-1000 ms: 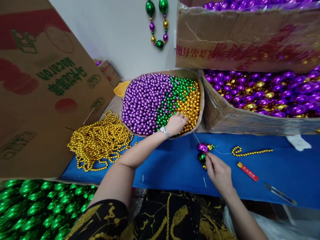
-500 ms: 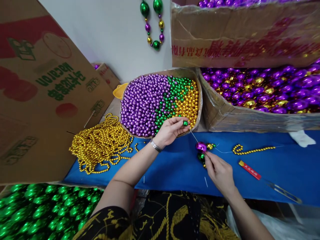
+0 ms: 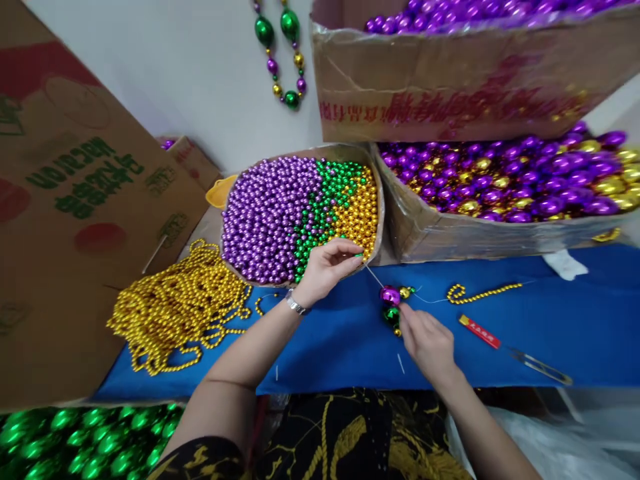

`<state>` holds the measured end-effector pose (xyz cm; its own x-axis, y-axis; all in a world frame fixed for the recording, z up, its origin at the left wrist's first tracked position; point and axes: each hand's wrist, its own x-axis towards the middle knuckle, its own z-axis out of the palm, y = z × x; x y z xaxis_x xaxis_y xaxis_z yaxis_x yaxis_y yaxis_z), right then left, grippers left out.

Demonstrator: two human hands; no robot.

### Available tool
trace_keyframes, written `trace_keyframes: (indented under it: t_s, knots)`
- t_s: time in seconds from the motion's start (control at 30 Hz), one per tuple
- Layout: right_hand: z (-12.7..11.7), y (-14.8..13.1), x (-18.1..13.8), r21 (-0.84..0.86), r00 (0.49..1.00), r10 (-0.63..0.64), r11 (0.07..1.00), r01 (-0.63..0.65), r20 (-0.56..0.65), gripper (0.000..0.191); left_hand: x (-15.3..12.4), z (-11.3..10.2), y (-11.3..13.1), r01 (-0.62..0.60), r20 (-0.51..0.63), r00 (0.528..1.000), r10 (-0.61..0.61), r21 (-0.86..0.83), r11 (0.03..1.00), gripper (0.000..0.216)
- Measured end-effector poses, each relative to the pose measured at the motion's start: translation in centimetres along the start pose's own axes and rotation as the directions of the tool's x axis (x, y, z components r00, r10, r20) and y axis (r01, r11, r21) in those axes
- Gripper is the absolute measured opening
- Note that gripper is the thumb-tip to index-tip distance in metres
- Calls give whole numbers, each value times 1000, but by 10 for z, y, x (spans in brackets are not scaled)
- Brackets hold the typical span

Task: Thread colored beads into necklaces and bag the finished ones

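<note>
Threading, apparently: left hand (image 3: 324, 268) pinching green bead (image 3: 359, 256) at needle (image 3: 373, 275), bead box (image 3: 381, 207) front edge; right hand (image 3: 428, 341) gripping beaded strand (image 3: 391, 297). Next likely needs steady alignment.

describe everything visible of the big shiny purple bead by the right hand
The big, round, glossy purple bead looks plastic, with bright highlights. It shows over the blue cloth, the right hand at its lower right edge. A thin pale thread runs from it toward the left hand. A smaller gold bead sits beside it, a shiny green bead below.
</note>
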<state>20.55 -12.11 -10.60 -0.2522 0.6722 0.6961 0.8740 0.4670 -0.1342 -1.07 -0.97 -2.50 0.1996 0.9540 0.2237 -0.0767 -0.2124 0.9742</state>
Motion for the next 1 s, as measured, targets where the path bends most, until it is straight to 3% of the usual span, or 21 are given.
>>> trace_keyframes:
  t_s: [0.07, 0.17, 0.27, 0.33, 0.4, 0.5, 0.57, 0.63, 0.7, 0.73, 0.8, 0.9, 0.97, 1.0]
  knots:
    - [-1, 2, -1, -57, 1000, 4, 998, -3, 1, 24, 3, 4, 3, -9, 28, 1000, 7, 47, 999, 21]
    - [-3, 4, -1, 29, 997, 75, 997, -75, -17, 24, 5, 12, 7, 0, 84, 996, -5, 56, 998, 20]
    - [-6, 7, 2, 230, 980, 196, 956, -183, -33, 22, 12, 24, 19, -54, 291, 956, 32, 66, 996, 28]
    - [-8, 10, 3, 317, 962, 270, 917, -242, -48, 19, 29, 39, 33, -160, 393, 911, 126, 53, 986, 33]
    - [-10, 14, 3, 339, 944, 323, 898, -281, -72, 17, 59, 63, 46, -322, 422, 869, 258, 85, 943, 30]
    - [-11, 20, 2, 332, 929, 359, 890, -312, -91, 18, 122, 117, 51, -558, 555, 764, 330, 309, 770, 30]
    - [-11, 24, 1, 335, 929, 361, 888, -314, -87, 19, 164, 157, 42, -633, 679, 711, 181, 506, 586, 34]
    - [-11, 26, 0, 341, 930, 359, 887, -312, -83, 19, 195, 192, 28, -623, 716, 692, -87, 654, 429, 31]
    - [-12, 28, -1, 341, 931, 355, 888, -308, -85, 18, 213, 213, 17, -610, 700, 666, -258, 710, 351, 25]
    - [-12, 29, -1, 339, 932, 352, 890, -304, -89, 18, 216, 218, 14, -610, 698, 657, -285, 714, 344, 24]
    - [-14, 30, -2, 330, 933, 346, 896, -297, -98, 18, 214, 212, 17, -612, 721, 660, -212, 680, 404, 27]
    - [-20, 31, -2, 310, 933, 342, 904, -295, -111, 17, 190, 171, 34, -571, 761, 648, 37, 453, 685, 31]
    - [-24, 30, -2, 290, 934, 335, 913, -288, -127, 17, 162, 130, 46, -420, 715, 685, 144, 226, 879, 38]
    - [-26, 29, -2, 280, 936, 326, 918, -280, -133, 17, 144, 110, 50, -310, 667, 731, 142, 139, 941, 42]
